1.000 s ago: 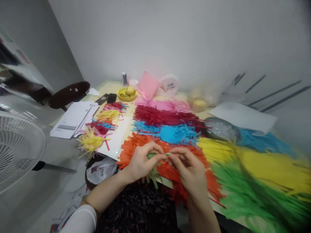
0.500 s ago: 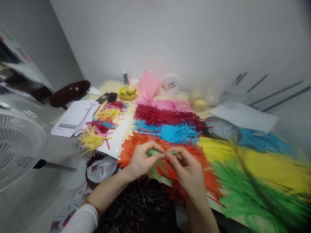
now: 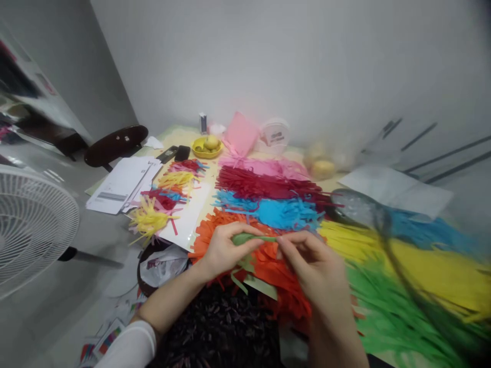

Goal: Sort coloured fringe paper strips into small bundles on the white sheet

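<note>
A light green strip of fringed tissue paper (image 3: 245, 238) is stretched between my hands. My left hand (image 3: 226, 250) is closed on its bunched part, with loose fringe ends hanging below the palm. The thumb and forefinger of my right hand (image 3: 312, 260) pinch its thin right end. Both hands hover over a pile of orange fringed paper (image 3: 210, 232). Behind it lie blue fringe (image 3: 287, 212), dark red fringe (image 3: 261, 183) and pink fringe (image 3: 264, 166). Yellow fringe (image 3: 433, 271) and green fringe (image 3: 395, 306) spread to the right.
Small multicoloured tassels (image 3: 151, 217) and printed sheets (image 3: 117, 186) lie at the left. At the back are a yellow bowl (image 3: 197, 151) with fruit, black phones (image 3: 182, 153) and a clear tub (image 3: 274, 137). A white fan (image 3: 38, 230) stands left; a bag-lined bin (image 3: 164, 266) sits below the table edge.
My right hand has moved right and slightly down, away from my left, and more of the green strip shows between them. The view has shifted a little.
</note>
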`<act>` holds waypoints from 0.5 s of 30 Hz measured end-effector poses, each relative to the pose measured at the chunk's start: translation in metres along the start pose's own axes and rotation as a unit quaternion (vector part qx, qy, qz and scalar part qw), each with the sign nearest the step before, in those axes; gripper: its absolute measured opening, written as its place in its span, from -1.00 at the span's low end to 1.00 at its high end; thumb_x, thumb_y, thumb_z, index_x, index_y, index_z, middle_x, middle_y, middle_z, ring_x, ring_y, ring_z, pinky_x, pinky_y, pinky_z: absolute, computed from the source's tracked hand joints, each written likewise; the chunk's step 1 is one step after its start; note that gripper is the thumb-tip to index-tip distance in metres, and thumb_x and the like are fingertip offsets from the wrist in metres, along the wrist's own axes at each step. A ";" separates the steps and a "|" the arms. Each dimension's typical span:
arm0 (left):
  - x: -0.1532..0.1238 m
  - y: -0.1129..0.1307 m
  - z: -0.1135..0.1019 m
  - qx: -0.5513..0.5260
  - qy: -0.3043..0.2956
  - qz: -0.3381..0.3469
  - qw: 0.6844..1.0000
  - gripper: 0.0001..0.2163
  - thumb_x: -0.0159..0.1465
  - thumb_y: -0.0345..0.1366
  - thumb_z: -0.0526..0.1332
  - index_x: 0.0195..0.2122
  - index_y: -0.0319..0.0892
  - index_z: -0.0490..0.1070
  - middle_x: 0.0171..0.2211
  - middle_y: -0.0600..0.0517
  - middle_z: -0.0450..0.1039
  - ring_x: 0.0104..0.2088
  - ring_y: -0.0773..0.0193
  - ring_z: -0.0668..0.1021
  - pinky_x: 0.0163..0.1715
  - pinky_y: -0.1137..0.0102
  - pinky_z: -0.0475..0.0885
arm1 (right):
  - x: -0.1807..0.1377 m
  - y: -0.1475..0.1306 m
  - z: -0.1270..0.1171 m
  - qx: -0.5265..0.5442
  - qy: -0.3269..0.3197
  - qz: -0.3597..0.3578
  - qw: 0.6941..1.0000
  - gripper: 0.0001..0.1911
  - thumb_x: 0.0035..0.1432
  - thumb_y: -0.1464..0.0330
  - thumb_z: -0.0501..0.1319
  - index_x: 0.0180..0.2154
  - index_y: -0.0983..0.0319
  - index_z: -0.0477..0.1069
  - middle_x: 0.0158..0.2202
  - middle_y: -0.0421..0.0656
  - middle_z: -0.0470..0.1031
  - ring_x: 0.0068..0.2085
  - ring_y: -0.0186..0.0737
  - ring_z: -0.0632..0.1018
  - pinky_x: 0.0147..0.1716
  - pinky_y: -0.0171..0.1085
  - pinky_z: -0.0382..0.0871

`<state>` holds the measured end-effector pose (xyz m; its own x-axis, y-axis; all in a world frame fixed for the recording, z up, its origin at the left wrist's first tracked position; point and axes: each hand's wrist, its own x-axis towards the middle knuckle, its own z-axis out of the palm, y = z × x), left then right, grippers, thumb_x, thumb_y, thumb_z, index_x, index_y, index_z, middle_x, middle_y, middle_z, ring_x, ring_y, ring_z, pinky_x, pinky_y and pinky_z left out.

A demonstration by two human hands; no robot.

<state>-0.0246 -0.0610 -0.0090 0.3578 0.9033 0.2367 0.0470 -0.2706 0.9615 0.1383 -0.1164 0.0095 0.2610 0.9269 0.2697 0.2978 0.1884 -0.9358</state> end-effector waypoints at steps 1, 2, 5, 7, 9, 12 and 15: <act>-0.001 -0.001 0.000 -0.003 0.006 -0.003 1.000 -0.84 0.19 -0.26 0.36 -0.27 -0.21 0.62 -0.30 -0.02 0.64 -0.28 0.26 0.61 -0.21 0.44 0.47 | 0.000 -0.001 0.002 0.001 0.010 -0.004 1.000 -0.77 0.16 0.23 0.29 -0.48 0.21 0.45 -0.63 -0.28 0.41 -0.61 -0.40 0.41 -0.61 -0.44 0.28; -0.002 -0.003 -0.001 -0.008 0.008 -0.006 1.000 -0.84 0.19 -0.25 0.36 -0.27 -0.22 0.62 -0.30 -0.03 0.64 -0.28 0.26 0.61 -0.21 0.44 0.47 | 0.001 -0.002 0.004 0.001 0.023 -0.007 1.000 -0.76 0.15 0.23 0.29 -0.48 0.21 0.45 -0.64 -0.28 0.39 -0.62 -0.41 0.39 -0.63 -0.44 0.26; -0.004 -0.009 -0.004 -0.018 0.000 -0.012 1.000 -0.83 0.21 -0.24 0.33 -0.26 -0.23 0.61 -0.29 -0.05 0.63 -0.28 0.25 0.61 -0.22 0.43 0.48 | 0.000 -0.001 0.015 -0.002 0.078 -0.015 0.997 -0.74 0.15 0.21 0.30 -0.50 0.21 0.43 -0.64 -0.29 0.37 -0.62 -0.41 0.38 -0.62 -0.43 0.26; 0.000 -0.015 -0.018 0.000 -0.023 0.006 1.000 -0.82 0.24 -0.27 0.30 -0.18 -0.22 0.59 -0.21 -0.07 0.62 -0.21 0.23 0.61 -0.16 0.41 0.48 | -0.001 0.003 0.023 -0.006 0.090 -0.014 0.996 -0.74 0.16 0.19 0.30 -0.47 0.21 0.44 -0.61 -0.27 0.41 -0.59 -0.38 0.41 -0.59 -0.41 0.29; 0.014 -0.020 -0.049 0.076 -0.018 0.030 0.996 -0.80 0.26 -0.33 0.26 -0.10 -0.19 0.54 -0.14 -0.06 0.59 -0.12 0.21 0.60 -0.08 0.39 0.47 | -0.002 0.010 0.028 -0.011 0.059 -0.007 0.998 -0.75 0.17 0.16 0.28 -0.34 0.21 0.51 -0.54 -0.23 0.48 -0.55 -0.35 0.45 -0.56 -0.39 0.33; 0.054 -0.021 -0.127 0.340 0.162 -0.021 0.926 -0.85 0.27 -0.42 0.16 -0.19 -0.18 0.49 -0.21 -0.01 0.58 -0.15 0.22 0.58 -0.05 0.36 0.45 | -0.002 0.020 0.032 -0.003 0.013 0.007 1.000 -0.64 0.19 0.13 0.24 -0.09 0.21 0.52 -0.44 -0.17 0.56 -0.50 -0.29 0.51 -0.54 -0.36 0.38; 0.105 -0.020 -0.204 0.428 0.273 -0.064 0.859 -0.68 0.34 -0.49 -0.07 -0.07 -0.23 0.45 0.02 -0.17 0.45 0.09 0.07 0.42 0.16 0.15 0.25 | -0.002 0.027 0.033 0.002 0.019 0.014 1.000 -0.63 0.19 0.12 0.24 -0.10 0.22 0.52 -0.44 -0.16 0.57 -0.46 -0.25 0.56 -0.48 -0.32 0.45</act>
<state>-0.1780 0.1066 0.0251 -0.1816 0.9021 0.3915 0.8057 -0.0918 0.5852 0.1153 -0.1021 -0.0242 0.3039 0.9191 0.2508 0.2865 0.1629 -0.9441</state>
